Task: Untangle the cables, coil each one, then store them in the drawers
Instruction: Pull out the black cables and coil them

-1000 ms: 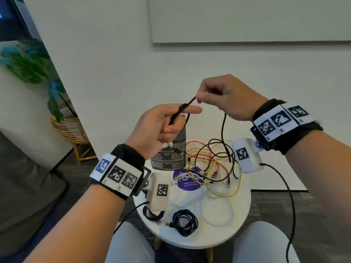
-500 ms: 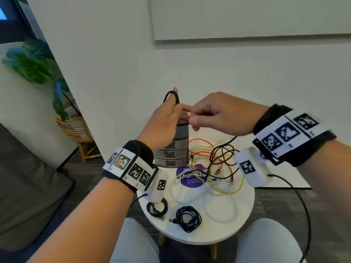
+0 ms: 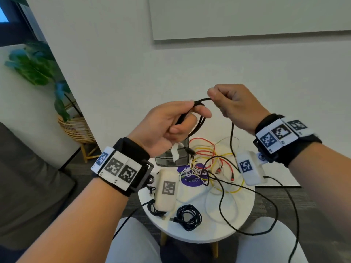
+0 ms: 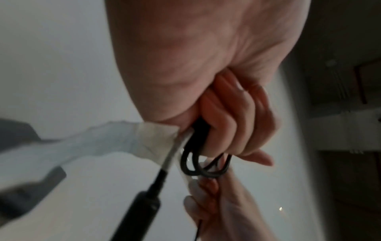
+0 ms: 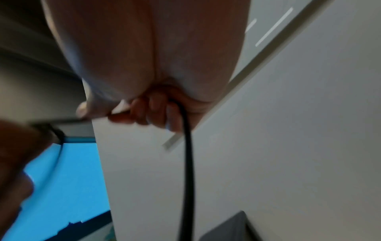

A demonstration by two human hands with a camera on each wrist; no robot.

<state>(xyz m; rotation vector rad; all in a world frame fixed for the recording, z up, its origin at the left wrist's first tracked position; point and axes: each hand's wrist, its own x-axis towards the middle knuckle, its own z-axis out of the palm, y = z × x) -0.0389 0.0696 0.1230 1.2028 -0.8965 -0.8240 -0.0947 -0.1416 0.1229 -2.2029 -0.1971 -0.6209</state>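
My left hand (image 3: 176, 120) grips a few loops of a thin black cable (image 3: 200, 122) above the table; its plug end with a white tape tag (image 3: 175, 151) hangs below the palm. In the left wrist view the loops (image 4: 198, 164) sit under my curled fingers (image 4: 243, 124). My right hand (image 3: 226, 103) pinches the same cable just to the right, and the cable (image 5: 186, 163) drops from that fist to the tangle (image 3: 210, 162) of red, yellow, white and black cables on the round white table (image 3: 199, 236). A small grey drawer unit (image 3: 171, 158) stands behind my left hand, mostly hidden.
Two coiled black cables (image 3: 189, 216) lie at the table's near edge, one partly under the left wrist camera (image 3: 167, 188). A potted plant in a wicker basket (image 3: 76, 128) stands at the left by a grey sofa (image 3: 28, 179). A white wall is close behind.
The hands met, then parted again, and more black cable loops have gathered in my left hand. The right hand has moved right and up along the cable.
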